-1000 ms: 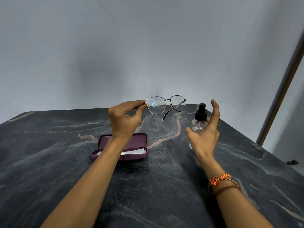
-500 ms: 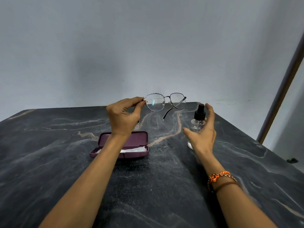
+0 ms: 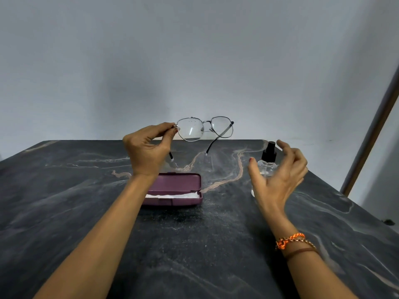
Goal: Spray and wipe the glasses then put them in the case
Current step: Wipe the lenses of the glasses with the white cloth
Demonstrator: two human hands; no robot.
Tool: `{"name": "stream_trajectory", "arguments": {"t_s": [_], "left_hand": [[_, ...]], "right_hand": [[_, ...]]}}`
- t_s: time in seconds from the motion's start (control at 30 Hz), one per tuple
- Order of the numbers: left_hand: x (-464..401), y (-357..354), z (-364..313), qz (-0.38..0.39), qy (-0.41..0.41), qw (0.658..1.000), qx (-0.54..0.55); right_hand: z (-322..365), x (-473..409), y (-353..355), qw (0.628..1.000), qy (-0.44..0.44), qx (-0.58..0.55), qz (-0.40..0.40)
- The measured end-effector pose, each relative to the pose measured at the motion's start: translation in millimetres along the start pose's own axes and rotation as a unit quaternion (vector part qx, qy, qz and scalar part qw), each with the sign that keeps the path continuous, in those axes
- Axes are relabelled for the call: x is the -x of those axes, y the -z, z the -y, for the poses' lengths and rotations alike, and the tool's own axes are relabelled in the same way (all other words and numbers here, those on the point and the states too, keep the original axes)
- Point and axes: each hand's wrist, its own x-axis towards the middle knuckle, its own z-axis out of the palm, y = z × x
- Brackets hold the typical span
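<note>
My left hand (image 3: 146,152) pinches the thin metal-framed glasses (image 3: 191,129) at their left hinge and holds them in the air above the table, temples unfolded and hanging down. Fine droplets speckle the left lens. A clear spray bottle (image 3: 267,157) with a black pump top stands on the table at the right. My right hand (image 3: 278,180) hovers in front of it, fingers spread and curled, partly hiding its body. The purple glasses case (image 3: 179,184) lies open below the glasses, with a white cloth (image 3: 172,196) inside.
The dark marble table (image 3: 194,244) stretches to a pale wall behind. Its right edge runs diagonally past my right hand. A brown door frame (image 3: 371,134) stands at the far right.
My right hand's fingers have loosened and spread away from the spray bottle, which stays on the table. My left hand keeps the glasses at about the same height.
</note>
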Motion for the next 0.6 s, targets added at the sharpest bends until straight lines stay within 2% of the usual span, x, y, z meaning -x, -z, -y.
{"name": "stream_trajectory", "arguments": {"t_s": [0.1, 0.23, 0.33, 0.5, 0.6], "left_hand": [[-6.2, 19.2, 11.1, -0.015, 0.012, 1.0, -0.006], [-4.4, 42.6, 31.1, -0.046, 0.061, 0.997, 0.004], [-2.7, 54.4, 42.5, -0.064, 0.082, 0.995, 0.005], [-5.8, 58.7, 46.8, -0.09, 0.093, 0.991, 0.033], [-3.7, 58.3, 47.6, -0.091, 0.092, 0.991, 0.039]], "right_hand": [[14.8, 7.6, -1.7, 0.996, 0.086, -0.01, 0.024], [27.7, 23.3, -14.0, 0.973, 0.145, -0.025, 0.18], [34.8, 30.9, -28.2, 0.936, 0.122, -0.003, 0.33], [47.3, 28.9, -43.7, 0.893, 0.07, 0.093, 0.434], [52.5, 23.0, -47.6, 0.838, 0.023, 0.143, 0.526]]}}
